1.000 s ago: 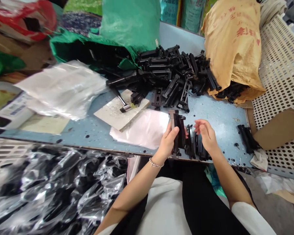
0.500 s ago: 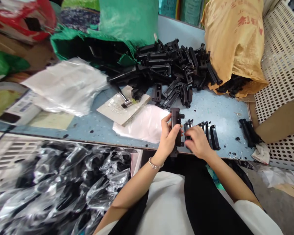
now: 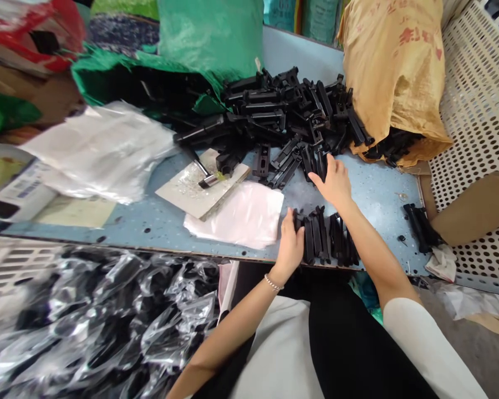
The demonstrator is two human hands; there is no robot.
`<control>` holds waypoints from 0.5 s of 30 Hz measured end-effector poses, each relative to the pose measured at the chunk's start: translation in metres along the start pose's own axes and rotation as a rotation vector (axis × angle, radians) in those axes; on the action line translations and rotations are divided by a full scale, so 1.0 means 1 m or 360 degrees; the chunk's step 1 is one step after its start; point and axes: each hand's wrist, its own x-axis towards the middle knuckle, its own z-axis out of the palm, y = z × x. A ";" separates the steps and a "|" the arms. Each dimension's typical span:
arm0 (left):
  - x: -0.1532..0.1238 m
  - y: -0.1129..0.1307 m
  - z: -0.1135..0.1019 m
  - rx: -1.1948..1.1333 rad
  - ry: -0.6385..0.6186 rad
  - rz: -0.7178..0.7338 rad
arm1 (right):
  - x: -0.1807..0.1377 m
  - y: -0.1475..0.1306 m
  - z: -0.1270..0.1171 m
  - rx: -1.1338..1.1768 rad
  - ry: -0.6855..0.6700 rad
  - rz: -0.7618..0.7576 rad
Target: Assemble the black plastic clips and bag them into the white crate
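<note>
My left hand lies flat against the left end of a short row of black plastic parts near the table's front edge, fingers straight. My right hand reaches forward to the near edge of a big heap of black plastic parts; its fingertips touch parts there, and whether they grip one is hidden. A pink-white plastic bag lies just left of the row.
The blue table carries a green sack, a tan sack spilling more parts, clear bags, and a grey slab with a small brush. A perforated white crate stands at right; bagged parts fill the lower left.
My left hand has set its black part down into the row and now rests against it. My right hand left the row and reached forward to the heap.
</note>
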 end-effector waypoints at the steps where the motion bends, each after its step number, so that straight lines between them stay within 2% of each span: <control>1: -0.003 -0.003 0.003 0.0055 -0.0041 0.0051 | 0.014 0.008 0.004 0.0005 -0.0053 0.0142; 3: -0.005 -0.004 0.005 0.0120 -0.0101 0.0109 | 0.028 0.025 0.006 0.0099 -0.0137 0.0384; 5: -0.001 0.000 0.000 0.0097 -0.0095 0.0119 | 0.025 0.037 -0.003 0.0322 -0.0132 0.0571; 7: 0.009 0.009 -0.005 -0.0084 -0.0059 0.0089 | 0.005 0.039 -0.018 0.0711 -0.0119 0.0687; 10: 0.023 0.032 -0.005 -0.0685 -0.0138 -0.0022 | -0.044 0.017 -0.040 0.1373 -0.0274 0.0766; 12: 0.027 0.051 -0.002 -0.1097 -0.0300 -0.0141 | -0.078 -0.006 -0.051 0.1485 -0.0423 0.0665; 14: 0.024 0.068 0.000 -0.1309 -0.0427 -0.0255 | -0.103 -0.027 -0.061 0.1207 -0.0438 0.0352; 15: 0.020 0.075 -0.001 -0.1329 -0.0444 -0.0294 | -0.111 -0.034 -0.066 0.1002 -0.0337 0.0188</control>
